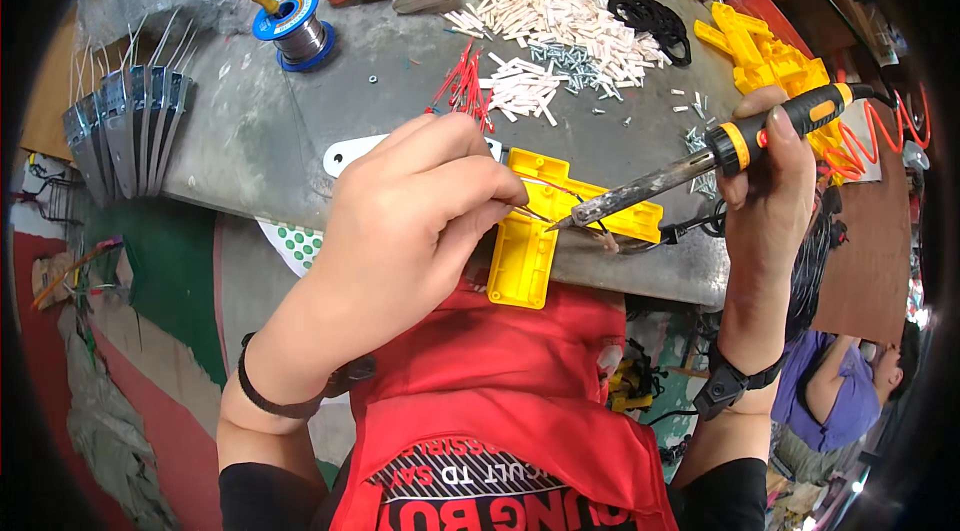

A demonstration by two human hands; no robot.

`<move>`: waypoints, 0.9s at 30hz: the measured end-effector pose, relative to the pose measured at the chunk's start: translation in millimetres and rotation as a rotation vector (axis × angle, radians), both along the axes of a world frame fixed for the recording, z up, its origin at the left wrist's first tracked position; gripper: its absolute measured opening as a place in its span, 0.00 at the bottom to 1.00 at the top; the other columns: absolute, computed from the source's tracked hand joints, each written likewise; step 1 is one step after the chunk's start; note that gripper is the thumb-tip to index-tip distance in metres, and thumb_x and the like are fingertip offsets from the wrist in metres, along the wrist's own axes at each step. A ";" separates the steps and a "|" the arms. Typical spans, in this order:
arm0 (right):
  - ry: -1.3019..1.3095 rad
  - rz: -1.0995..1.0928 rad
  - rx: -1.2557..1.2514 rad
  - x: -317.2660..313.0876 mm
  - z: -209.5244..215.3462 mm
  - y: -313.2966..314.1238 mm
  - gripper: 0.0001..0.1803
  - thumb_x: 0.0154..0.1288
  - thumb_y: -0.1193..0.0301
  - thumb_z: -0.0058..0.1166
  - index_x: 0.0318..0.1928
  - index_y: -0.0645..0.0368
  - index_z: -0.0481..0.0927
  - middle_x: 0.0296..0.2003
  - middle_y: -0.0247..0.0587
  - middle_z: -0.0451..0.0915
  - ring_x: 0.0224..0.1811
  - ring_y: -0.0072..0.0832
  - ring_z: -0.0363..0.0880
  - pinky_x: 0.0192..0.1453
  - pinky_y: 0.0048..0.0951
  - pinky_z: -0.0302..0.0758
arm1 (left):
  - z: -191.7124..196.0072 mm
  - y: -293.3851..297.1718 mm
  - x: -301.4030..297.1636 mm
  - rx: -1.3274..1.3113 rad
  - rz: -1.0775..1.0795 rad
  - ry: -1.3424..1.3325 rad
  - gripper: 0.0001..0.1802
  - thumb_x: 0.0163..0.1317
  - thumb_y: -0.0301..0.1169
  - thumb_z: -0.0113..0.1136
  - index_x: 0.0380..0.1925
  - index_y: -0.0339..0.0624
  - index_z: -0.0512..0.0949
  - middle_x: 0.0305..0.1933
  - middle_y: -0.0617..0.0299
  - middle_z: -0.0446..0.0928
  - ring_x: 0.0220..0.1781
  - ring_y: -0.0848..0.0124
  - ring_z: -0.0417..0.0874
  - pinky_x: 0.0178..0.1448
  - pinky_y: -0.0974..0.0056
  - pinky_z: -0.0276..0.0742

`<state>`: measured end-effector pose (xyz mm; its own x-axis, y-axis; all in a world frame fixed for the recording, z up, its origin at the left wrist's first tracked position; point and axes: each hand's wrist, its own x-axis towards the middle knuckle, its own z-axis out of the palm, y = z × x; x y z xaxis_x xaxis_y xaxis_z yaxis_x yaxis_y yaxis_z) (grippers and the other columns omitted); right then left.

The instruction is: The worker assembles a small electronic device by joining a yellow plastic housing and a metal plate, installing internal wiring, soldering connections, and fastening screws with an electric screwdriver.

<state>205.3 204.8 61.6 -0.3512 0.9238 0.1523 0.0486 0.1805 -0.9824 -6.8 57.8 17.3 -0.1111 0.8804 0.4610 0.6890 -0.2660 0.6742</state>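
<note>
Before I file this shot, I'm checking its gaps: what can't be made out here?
Head view: what the left grip pinches, mostly covered by its fingers.
Head view: part of the white flat piece, hidden behind the left grip.
Head view: tip contact of the soldering iron, too small to tell.
Head view: thread detail on the silver screws, too small.

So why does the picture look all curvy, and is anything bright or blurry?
Head view: a fisheye lens, so the table's edge curves and black rings the picture; small bright glare spots at far right; the soldering iron looks fairly sharp.
</note>
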 end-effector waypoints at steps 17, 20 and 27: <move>-0.044 0.023 0.058 -0.4 0.9 5.0 0.21 0.66 0.53 0.50 0.40 0.61 0.76 0.20 0.30 0.71 0.14 0.12 0.61 0.19 0.14 0.55 | -3.2 6.1 2.4 0.023 -0.054 0.044 0.09 0.44 0.17 0.65 0.28 0.39 0.81 0.29 0.59 0.75 0.33 0.60 0.78 0.36 0.61 0.73; -0.049 0.022 0.059 1.4 -0.4 5.4 0.21 0.65 0.53 0.50 0.40 0.61 0.76 0.20 0.30 0.71 0.14 0.12 0.61 0.19 0.14 0.55 | -1.9 4.9 -1.0 0.030 -0.045 0.048 0.10 0.45 0.17 0.65 0.29 0.39 0.81 0.29 0.58 0.75 0.34 0.61 0.79 0.37 0.62 0.73; 0.001 -0.005 0.038 2.6 -0.8 7.0 0.20 0.65 0.54 0.51 0.40 0.61 0.78 0.20 0.30 0.71 0.15 0.12 0.62 0.19 0.14 0.55 | -46.4 -17.8 -58.5 -0.060 0.499 0.250 0.08 0.48 0.20 0.64 0.31 0.37 0.82 0.35 0.57 0.78 0.37 0.57 0.78 0.42 0.58 0.74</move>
<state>207.9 211.9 60.8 -0.3461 0.9192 0.1879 0.0486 0.2176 -0.9748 -65.3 39.9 -29.1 -0.4145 0.7748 0.4773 0.8623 0.1667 0.4782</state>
